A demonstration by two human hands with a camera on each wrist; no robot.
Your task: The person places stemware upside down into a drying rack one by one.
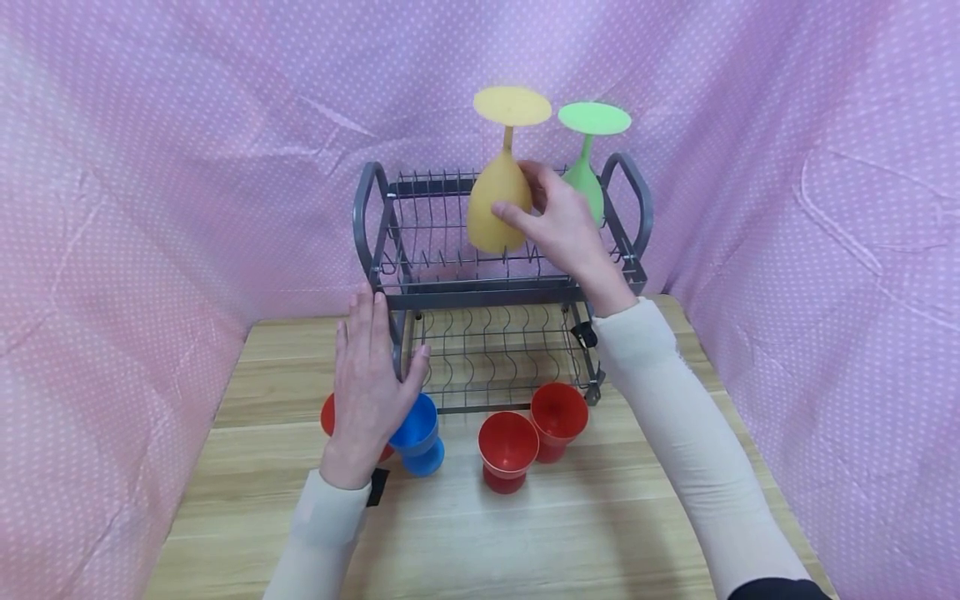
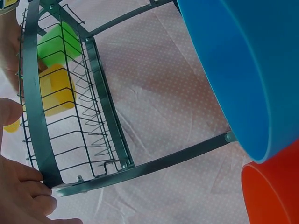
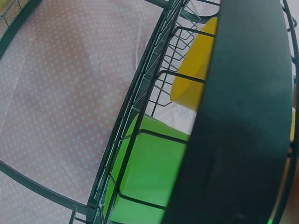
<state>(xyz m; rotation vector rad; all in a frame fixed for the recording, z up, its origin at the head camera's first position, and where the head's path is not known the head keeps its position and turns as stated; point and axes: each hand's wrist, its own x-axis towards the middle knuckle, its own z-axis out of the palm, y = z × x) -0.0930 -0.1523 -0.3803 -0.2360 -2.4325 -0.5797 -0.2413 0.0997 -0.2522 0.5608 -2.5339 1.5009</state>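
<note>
My right hand point(image 1: 562, 217) holds an upside-down yellow plastic wine glass point(image 1: 495, 204) by its bowl, thumb in front, over the upper tier of a grey two-tier dish rack point(image 1: 480, 297). Its foot points up and its rim is down among the wires. To its right, partly behind my hand, a green wine glass point(image 1: 595, 119) stands upside down on the same tier. My left hand point(image 1: 367, 375) has its fingers straight, with fingertips at the rack's front left corner. In the left wrist view, fingers point(image 2: 28, 186) meet that corner of the frame.
Below my left hand stand a blue cup point(image 1: 420, 433) and a partly hidden red cup point(image 1: 327, 414). Two more red cups, one in front point(image 1: 507, 450) and one behind point(image 1: 558, 417), stand before the wavy-wired lower tier point(image 1: 502, 350). Pink dotted cloth point(image 1: 225, 167) surrounds the wooden table point(image 1: 225, 492).
</note>
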